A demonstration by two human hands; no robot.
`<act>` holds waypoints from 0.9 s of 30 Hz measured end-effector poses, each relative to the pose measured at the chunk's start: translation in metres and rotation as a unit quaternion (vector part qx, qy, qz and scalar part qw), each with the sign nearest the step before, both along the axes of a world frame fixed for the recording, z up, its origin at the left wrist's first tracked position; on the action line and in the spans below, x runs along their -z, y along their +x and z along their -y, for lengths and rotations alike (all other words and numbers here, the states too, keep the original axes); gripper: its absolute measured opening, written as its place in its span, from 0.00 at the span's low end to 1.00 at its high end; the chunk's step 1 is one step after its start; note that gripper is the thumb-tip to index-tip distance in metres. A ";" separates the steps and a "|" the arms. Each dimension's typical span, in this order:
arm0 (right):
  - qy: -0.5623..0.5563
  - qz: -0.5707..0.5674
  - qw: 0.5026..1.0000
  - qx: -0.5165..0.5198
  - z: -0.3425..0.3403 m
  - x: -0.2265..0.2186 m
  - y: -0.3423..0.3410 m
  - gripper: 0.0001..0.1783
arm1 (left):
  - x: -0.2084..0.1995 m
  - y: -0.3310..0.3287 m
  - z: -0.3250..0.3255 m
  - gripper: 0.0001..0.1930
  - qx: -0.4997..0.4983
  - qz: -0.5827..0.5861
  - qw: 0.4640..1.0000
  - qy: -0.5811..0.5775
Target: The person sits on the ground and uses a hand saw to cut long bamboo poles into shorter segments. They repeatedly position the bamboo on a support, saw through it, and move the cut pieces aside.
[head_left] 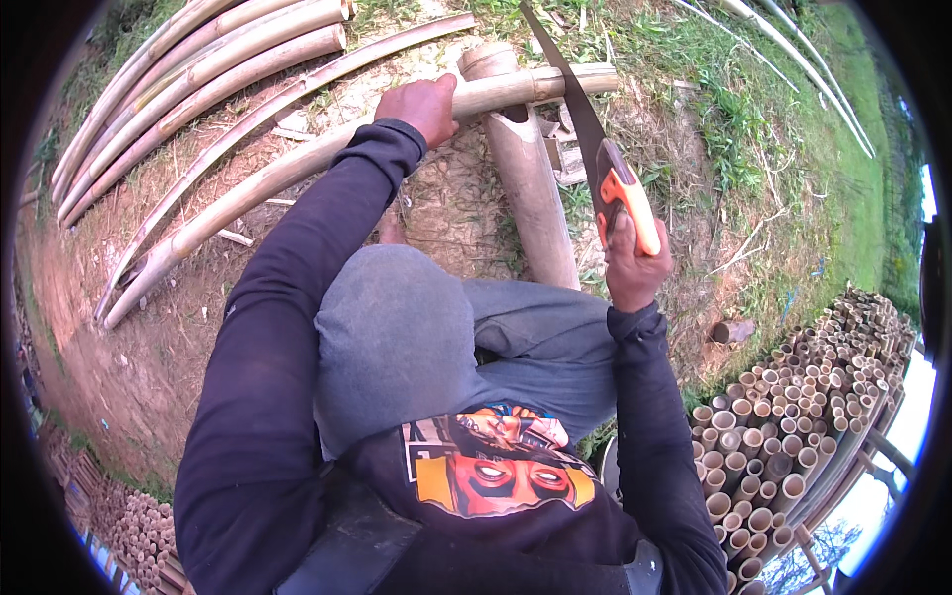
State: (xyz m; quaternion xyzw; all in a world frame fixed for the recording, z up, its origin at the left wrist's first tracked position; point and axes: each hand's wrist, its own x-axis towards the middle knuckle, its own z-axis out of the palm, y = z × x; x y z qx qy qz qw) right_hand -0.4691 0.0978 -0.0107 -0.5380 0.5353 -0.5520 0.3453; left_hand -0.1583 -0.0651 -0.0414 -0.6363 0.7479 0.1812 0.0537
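Note:
My left hand is closed around a long bamboo pole, gripping it left of the upright bamboo post it rests across. That thick bamboo post has a notch in its top, just under the pole. In my right hand is the orange and black handle of a handsaw. Its dark blade crosses the pole close to the pole's right end, just right of a node. Whether the teeth have bitten into the bamboo, I cannot tell.
At the upper left lie several bamboo poles and a split bamboo length. A large stack of cut bamboo tubes fills the lower right. One short offcut lies on the ground; more cut pieces are piled lower left.

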 end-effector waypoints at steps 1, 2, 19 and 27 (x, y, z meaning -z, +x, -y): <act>0.035 -0.007 0.999 0.011 0.041 0.015 0.008 0.14 | -0.003 0.000 0.000 0.23 -0.001 -0.002 1.000 0.001; 0.026 -0.058 0.998 0.024 0.084 0.028 0.017 0.14 | -0.007 0.000 0.000 0.23 -0.001 -0.003 1.000 -0.001; 0.077 -0.046 0.995 0.034 0.091 0.028 0.016 0.12 | -0.008 0.001 0.000 0.25 -0.005 0.002 1.000 0.007; 0.028 -0.050 0.998 0.009 -0.097 -0.033 -0.027 0.13 | -0.009 -0.001 -0.001 0.24 -0.004 -0.006 1.000 0.001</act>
